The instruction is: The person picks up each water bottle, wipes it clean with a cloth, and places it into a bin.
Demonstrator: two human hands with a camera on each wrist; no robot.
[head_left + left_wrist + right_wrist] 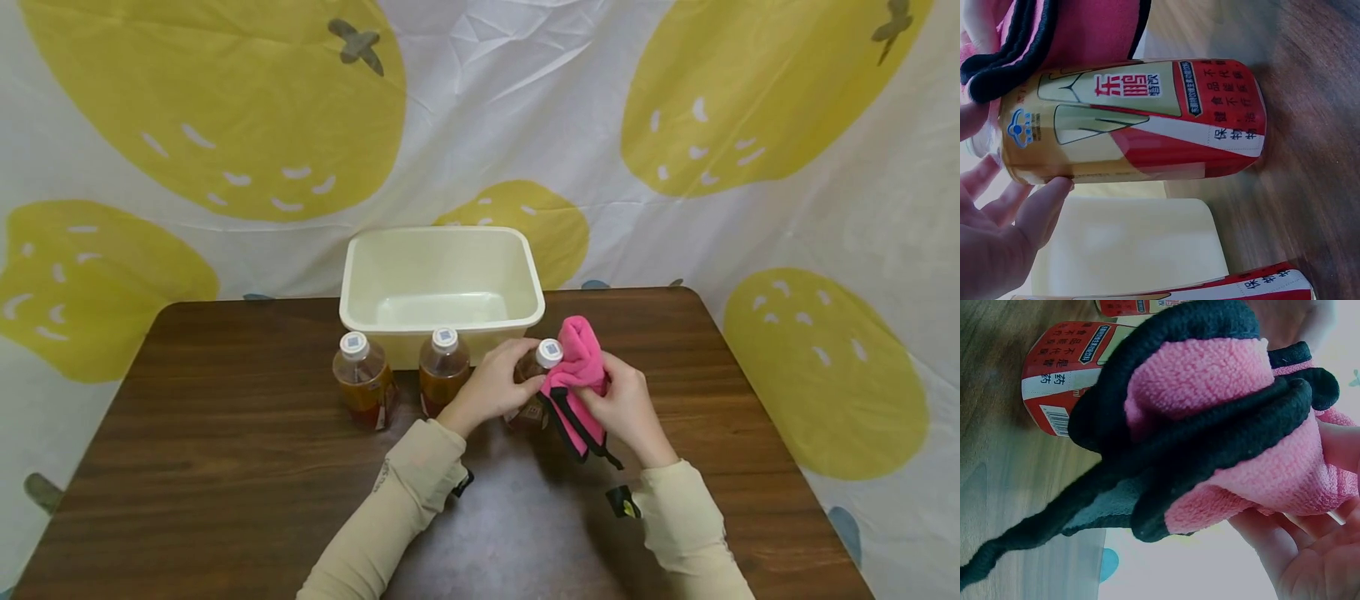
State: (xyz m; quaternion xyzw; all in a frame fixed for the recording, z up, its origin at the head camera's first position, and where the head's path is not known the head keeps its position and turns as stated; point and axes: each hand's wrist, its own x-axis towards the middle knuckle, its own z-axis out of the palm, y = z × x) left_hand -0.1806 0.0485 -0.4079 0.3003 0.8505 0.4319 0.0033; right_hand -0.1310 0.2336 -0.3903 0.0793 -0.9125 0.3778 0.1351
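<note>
Around the upper part of a drink bottle (pixel 1141 125) with a gold and red label and a white cap, my left hand (pixel 495 382) curls its fingers and thumb. The bottle stands upright on the table. Bunched in my right hand (pixel 626 408) is a pink cloth (pixel 1204 381) with black edging, pinched between thumb and fingers. Its folds lie against the bottle's right side, and a black-edged end hangs down. In the head view the cloth and my left hand hide much of the bottle (pixel 550 353).
Two similar bottles with white caps, one at the far left (pixel 365 383) and one in the middle (pixel 444 371), stand left of my hands. Behind them is a cream plastic basin (pixel 348 283). The dark wooden table (pixel 225 467) ends at a fruit-patterned curtain (pixel 510 108).
</note>
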